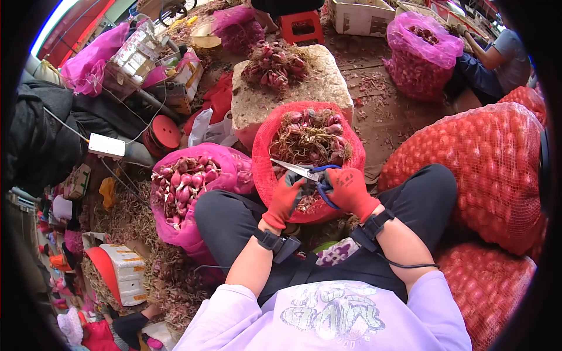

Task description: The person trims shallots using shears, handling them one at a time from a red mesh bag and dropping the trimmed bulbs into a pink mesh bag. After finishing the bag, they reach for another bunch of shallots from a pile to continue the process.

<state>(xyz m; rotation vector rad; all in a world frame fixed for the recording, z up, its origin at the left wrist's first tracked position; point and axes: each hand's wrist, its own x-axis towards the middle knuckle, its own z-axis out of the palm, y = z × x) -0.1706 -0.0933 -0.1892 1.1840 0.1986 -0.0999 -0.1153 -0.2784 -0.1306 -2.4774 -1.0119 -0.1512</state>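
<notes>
Both my hands wear red gloves with dark fingertips and meet over a red mesh bag (264, 153) between my knees. My right hand (353, 191) is closed round the blue handles of a pair of scissors (303, 171), whose blades point left. Close to the blades, my left hand (284, 198) is closed with its fingertips pinched together; whatever is in them is too small or hidden. Bunches of shallots (316, 137) with dry stalks fill the red bag. Left of it stands a pink mesh bag of loose, trimmed shallots (188, 182).
A pale foam block (249, 96) beyond the red bag carries a heap of shallots (275, 65). Large full mesh sacks (468, 164) crowd my right side. At far right a person (508, 61) sits by another pink bag (418, 58). Dry trimmings (175, 275) cover the ground at left.
</notes>
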